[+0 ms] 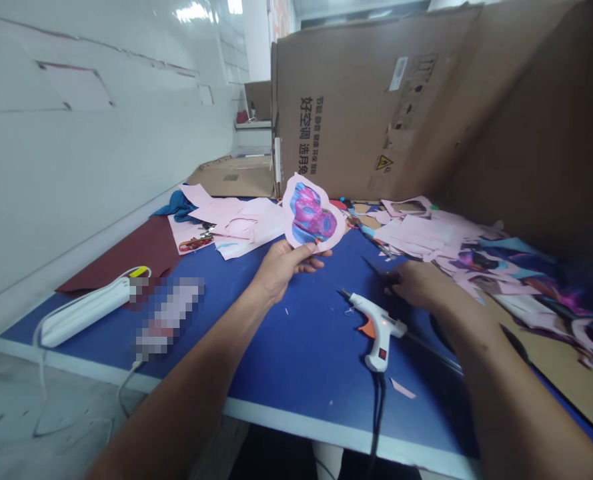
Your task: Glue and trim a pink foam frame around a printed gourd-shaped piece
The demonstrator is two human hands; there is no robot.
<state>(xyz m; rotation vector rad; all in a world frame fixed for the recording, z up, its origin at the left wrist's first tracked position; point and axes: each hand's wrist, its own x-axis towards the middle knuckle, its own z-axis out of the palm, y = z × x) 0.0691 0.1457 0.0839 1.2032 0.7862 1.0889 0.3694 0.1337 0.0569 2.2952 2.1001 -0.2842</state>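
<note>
My left hand (291, 267) pinches the lower edge of a pink paper cutout (290, 223), holding it up over the blue table (286, 360). Its rounded outline frames a shiny blue and magenta picture. On the right, my right hand (413, 285) is closed at a dark pointed tool (373, 268); motion blur and the fingers hide its kind. Just below that hand lies a white glue gun (380, 328) with an orange trigger, a small red light and a black cord running off the front edge.
Pink paper scraps (416, 233) and colourful offcuts (521, 273) pile up at right. More pink sheets (256, 220) lie at back left, near a maroon sheet (121, 253). A white power strip (89, 312) sits at left. A large cardboard box (356, 120) stands behind.
</note>
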